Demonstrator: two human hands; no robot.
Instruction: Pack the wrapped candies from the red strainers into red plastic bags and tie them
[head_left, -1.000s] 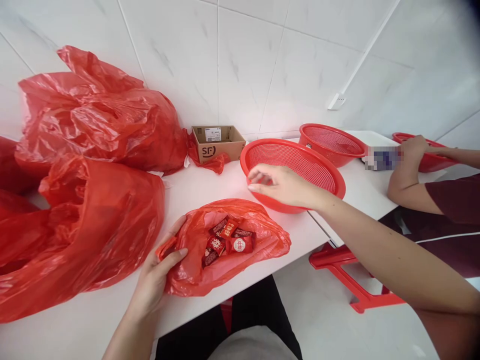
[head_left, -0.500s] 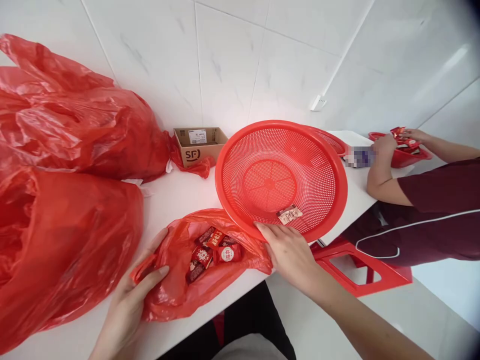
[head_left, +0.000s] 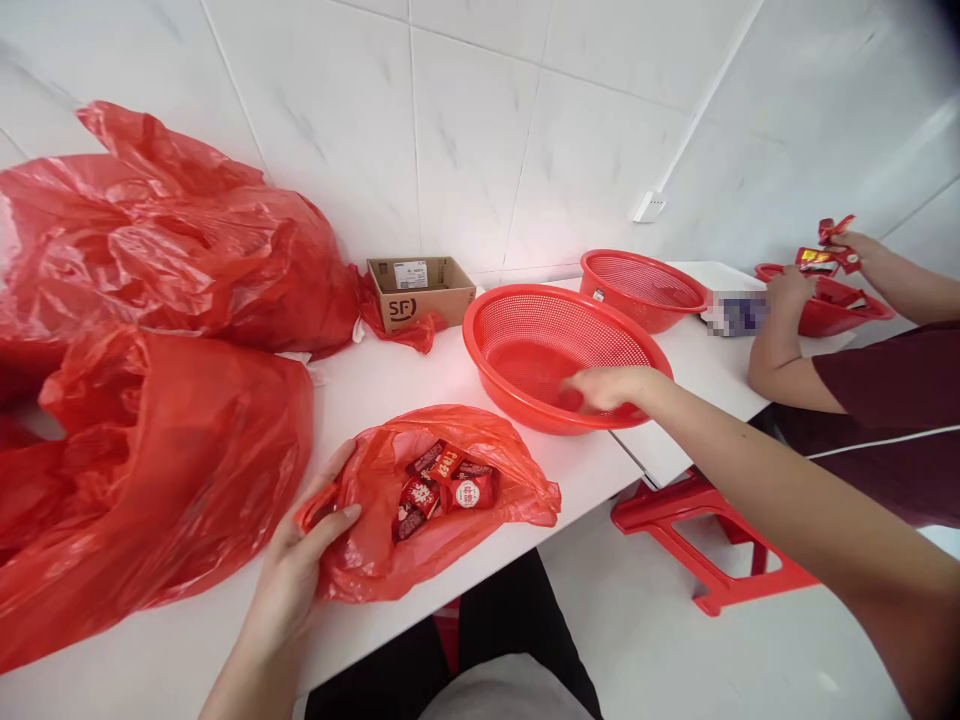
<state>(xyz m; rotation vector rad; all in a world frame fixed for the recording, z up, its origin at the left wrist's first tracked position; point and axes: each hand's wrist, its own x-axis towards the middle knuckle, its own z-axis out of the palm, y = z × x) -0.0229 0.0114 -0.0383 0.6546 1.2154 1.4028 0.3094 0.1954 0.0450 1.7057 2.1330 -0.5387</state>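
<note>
My left hand (head_left: 307,540) grips the edge of a red plastic bag (head_left: 367,570), thumb inside and fingers behind. The bag lies with its mouth spread, showing several small wrapped snacks (head_left: 467,493) in red and dark brown packets. To the right stands a red round colander (head_left: 491,385) on the white table. My right hand (head_left: 611,388) reaches over its near right rim, with the fingers down inside. Motion smears those fingers, and whatever they touch or hold cannot be made out.
Large red plastic bags (head_left: 225,450) fill the left side. An SF cardboard box (head_left: 424,305) stands by the wall, and a second colander (head_left: 645,300) sits behind the first. At right, a co-worker's hands (head_left: 795,285) handle packets over a red basket (head_left: 847,315). A red stool (head_left: 720,540) stands below.
The colander, tilted up by my right hand before, now stands level on the table. My right hand has gone from its rim to inside it. My left hand keeps hold of the bag.
</note>
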